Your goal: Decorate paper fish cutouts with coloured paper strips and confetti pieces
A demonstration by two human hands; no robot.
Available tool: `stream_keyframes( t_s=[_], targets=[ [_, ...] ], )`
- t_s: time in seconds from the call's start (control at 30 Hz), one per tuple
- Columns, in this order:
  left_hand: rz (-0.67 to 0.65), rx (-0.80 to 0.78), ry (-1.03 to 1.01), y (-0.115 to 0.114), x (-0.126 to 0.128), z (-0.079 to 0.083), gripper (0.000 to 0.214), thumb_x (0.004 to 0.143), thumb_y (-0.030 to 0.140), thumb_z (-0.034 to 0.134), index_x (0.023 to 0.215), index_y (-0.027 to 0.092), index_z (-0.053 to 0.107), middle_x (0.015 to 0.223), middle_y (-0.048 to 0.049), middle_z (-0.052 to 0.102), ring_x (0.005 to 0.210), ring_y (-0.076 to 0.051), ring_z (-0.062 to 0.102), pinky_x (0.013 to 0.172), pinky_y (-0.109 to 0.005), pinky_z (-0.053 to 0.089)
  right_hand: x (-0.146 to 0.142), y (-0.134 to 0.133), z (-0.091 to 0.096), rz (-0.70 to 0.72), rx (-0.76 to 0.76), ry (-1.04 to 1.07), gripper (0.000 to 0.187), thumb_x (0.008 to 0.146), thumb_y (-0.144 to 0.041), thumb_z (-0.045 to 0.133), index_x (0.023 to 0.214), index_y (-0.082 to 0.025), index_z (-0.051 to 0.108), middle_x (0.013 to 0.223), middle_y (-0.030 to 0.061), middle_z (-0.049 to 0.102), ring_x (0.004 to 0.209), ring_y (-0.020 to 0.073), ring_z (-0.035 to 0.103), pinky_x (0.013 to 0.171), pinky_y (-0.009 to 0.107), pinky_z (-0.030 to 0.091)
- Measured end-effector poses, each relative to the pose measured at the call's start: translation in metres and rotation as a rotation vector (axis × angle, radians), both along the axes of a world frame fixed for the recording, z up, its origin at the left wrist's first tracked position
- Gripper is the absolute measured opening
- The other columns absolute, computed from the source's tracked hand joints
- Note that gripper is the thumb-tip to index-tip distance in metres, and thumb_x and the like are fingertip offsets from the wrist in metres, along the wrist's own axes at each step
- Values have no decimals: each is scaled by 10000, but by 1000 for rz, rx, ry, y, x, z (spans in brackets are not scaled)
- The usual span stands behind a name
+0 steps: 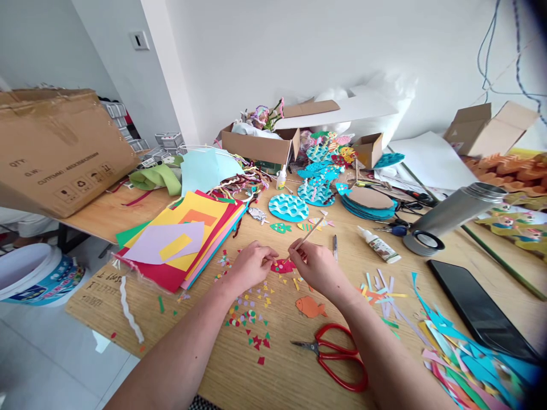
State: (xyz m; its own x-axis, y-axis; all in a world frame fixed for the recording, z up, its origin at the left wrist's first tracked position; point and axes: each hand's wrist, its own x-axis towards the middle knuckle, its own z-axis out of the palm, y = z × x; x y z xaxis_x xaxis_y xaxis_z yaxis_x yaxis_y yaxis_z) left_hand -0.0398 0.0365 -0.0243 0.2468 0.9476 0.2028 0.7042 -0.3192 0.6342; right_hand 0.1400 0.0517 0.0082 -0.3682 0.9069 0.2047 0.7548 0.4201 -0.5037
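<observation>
A red paper fish (282, 266) with small coloured dots lies flat on the table between my hands. My left hand (253, 263) is at its left end, fingertips pinched together at the fish's edge. Between thumb and fingers my right hand (314, 261) grips a thin stick (311, 230), its upper end pointing away from me and its lower tip near the fish. An orange paper fish (310, 307) lies just nearer to me. Red-handled scissors (337, 353) rest below it. Small paper dots and triangles (245, 319) are scattered to the left.
Coloured paper sheets (183, 233) are stacked at left. A glue bottle (380, 245), a steel flask (459, 210), a phone (482, 307) and paper strips (474, 353) lie at right. Blue wavy discs (288, 208) and cardboard boxes (260, 145) stand behind. A white bucket (38, 273) is on the floor.
</observation>
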Motion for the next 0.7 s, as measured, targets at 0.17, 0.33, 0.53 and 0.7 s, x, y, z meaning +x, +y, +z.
stream_keyframes(
  t_s=[0.17, 0.33, 0.53, 0.7],
  targets=[
    [-2, 0, 12, 0, 0, 0, 246, 769, 73, 567, 947, 184, 695, 881, -37, 697, 837, -157, 646, 789, -267, 518, -1, 0, -1, -1, -4, -2, 203, 871, -244, 423, 777, -187, 594, 632, 20, 653, 571, 157, 609, 546, 226, 347],
    [-4, -6, 11, 0, -1, -2, 247, 775, 89, 563, 957, 190, 695, 888, -44, 692, 850, -162, 646, 804, -275, 516, -1, 0, -2, -1, -1, -8, 209, 872, -248, 419, 774, -186, 593, 633, 23, 656, 571, 159, 611, 545, 227, 348],
    [-4, -11, 13, -1, -1, -1, 238, 788, 110, 558, 965, 195, 693, 896, -44, 683, 836, -155, 646, 787, -265, 521, -1, 0, -1, 0, -4, -13, 208, 870, -243, 420, 769, -187, 593, 629, 22, 657, 571, 157, 612, 544, 226, 352],
    [-5, -3, 23, -1, -1, -2, 244, 787, 112, 551, 968, 196, 693, 887, -43, 684, 846, -161, 641, 779, -267, 514, -1, 0, 0, -3, -6, -13, 203, 869, -239, 421, 774, -187, 593, 646, 25, 667, 570, 154, 614, 544, 224, 354]
  ],
)
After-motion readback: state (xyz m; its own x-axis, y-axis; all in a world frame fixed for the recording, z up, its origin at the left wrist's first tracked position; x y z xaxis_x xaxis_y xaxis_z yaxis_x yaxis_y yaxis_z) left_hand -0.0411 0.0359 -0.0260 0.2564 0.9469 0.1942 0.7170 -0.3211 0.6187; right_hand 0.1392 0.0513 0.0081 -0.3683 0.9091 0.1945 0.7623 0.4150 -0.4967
